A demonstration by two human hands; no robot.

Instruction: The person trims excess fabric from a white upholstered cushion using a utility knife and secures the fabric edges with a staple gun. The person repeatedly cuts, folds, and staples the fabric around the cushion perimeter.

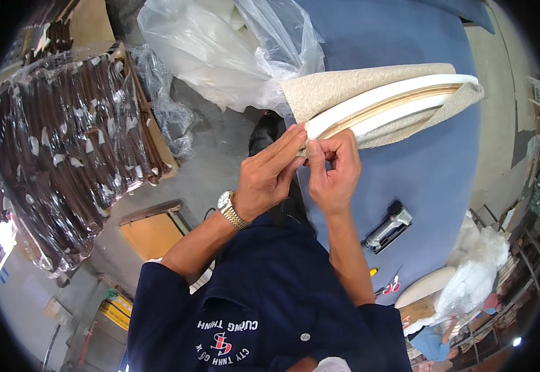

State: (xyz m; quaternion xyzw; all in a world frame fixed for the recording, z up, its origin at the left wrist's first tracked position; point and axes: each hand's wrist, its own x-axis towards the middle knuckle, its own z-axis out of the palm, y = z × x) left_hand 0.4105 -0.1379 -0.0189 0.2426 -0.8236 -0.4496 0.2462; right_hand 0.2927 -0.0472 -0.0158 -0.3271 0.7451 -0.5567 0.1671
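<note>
A curved padded panel (400, 98), with white foam around a wooden edge, stands on its side on the blue-covered table (406, 170). Beige woven fabric (356, 84) lies around it, loose along the far side and folded up at the right end. At the panel's near left end, my left hand (262, 172) pinches the fabric edge between thumb and fingers. My right hand (333, 173) is closed beside it, thumb against the same corner, also gripping fabric. The fingers partly hide that corner. A metal staple gun (389, 228) lies on the table to the right of my right forearm.
Red-handled scissors (391, 286) and a small yellow item (373, 271) lie at the table's near edge. A big clear plastic bag (226, 53) with white contents sits at the far left. Plastic-wrapped brown pieces (59, 155) are stacked left. Another person (434, 341) is at lower right.
</note>
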